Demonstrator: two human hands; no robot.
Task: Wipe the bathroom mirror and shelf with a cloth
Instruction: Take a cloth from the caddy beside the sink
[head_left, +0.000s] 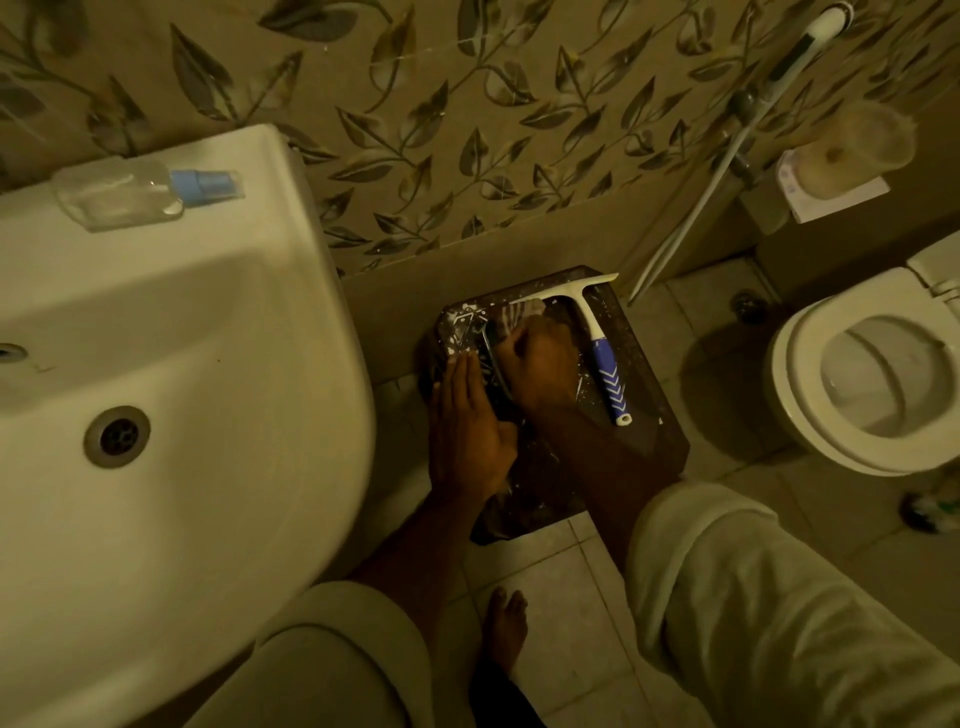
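Cloth (522, 313), apparently the pale bunch gathered under the curled fingers of right hand (540, 364), low on dark, paint-flecked stool (654, 431); identity uncertain in dim light. Left hand (467, 426) just beside the grip, laid flat with straight fingers on a dark patterned item, probably to steady it. Squeegee (597, 353) on the grip's other side, parked within reach. Mirror and shelf out of view; sink (208, 322) beyond left hand, cut off by the frame.
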